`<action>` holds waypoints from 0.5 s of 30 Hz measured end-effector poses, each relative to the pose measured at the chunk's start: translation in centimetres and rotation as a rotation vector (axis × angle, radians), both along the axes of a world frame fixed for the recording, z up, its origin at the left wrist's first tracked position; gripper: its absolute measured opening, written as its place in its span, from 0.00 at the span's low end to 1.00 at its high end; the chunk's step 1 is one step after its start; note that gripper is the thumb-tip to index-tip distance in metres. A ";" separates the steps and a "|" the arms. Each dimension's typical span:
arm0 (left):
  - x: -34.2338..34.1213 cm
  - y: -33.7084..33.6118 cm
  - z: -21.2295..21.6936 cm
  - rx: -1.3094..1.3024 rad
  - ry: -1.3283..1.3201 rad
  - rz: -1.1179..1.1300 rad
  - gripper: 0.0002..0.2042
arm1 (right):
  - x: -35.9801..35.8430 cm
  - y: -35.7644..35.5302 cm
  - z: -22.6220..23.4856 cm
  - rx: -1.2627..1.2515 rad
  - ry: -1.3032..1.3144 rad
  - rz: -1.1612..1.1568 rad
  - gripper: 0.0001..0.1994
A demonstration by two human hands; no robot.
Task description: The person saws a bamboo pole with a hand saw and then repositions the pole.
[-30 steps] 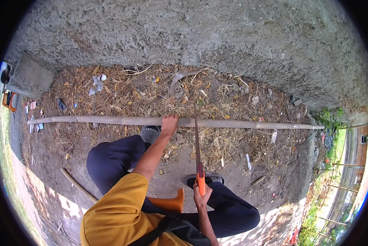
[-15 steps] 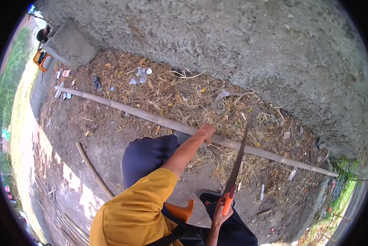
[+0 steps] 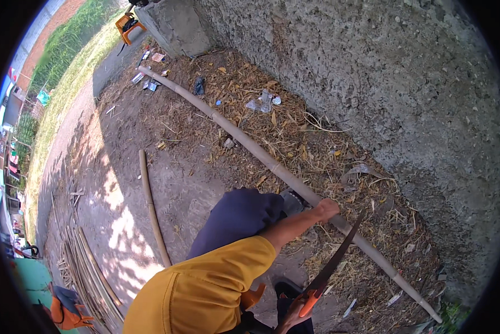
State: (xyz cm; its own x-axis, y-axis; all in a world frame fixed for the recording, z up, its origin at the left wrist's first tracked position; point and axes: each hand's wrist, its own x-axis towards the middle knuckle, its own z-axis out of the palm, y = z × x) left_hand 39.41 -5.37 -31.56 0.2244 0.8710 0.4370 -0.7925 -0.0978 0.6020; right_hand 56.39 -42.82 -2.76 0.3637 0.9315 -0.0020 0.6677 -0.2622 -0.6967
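Observation:
A long bamboo pole [image 3: 244, 139] lies slantwise on the littered ground, from far left to near right. My left hand [image 3: 326, 210] is closed around it right of its middle. In my right hand [image 3: 294, 314] is a handsaw [image 3: 336, 260], gripped by its orange handle. The dark blade points up and away, its tip near the pole just right of my left hand; whether it touches cannot be made out. My left knee [image 3: 236, 220] is bent close to the pole, with the foot partly hidden beside it.
A rough concrete wall [image 3: 383, 72] rises behind the pole. Dry leaves and plastic scraps [image 3: 263, 102] lie along its base. A shorter bamboo piece [image 3: 150, 206] and a pile of split strips [image 3: 86, 267] lie at left. Part of an orange seat [image 3: 252, 298] shows beneath me.
The view has swung to the left, showing more ground and strips there. My left hand stays on the pole; the saw's blade tip now appears closer to the pole.

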 end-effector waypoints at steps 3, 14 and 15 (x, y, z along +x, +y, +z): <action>11.5 -0.8 3.4 -0.130 -0.390 -0.051 0.11 | 4.4 -1.8 -1.6 -0.042 -0.018 -0.132 0.16; 13.0 -1.0 3.0 0.024 -0.651 -0.086 0.09 | 3.1 -1.2 2.0 -0.197 -0.280 -0.109 0.27; 14.9 -2.2 4.2 -0.006 -0.681 -0.125 0.09 | 3.9 -1.9 2.5 -0.220 -0.363 -0.124 0.28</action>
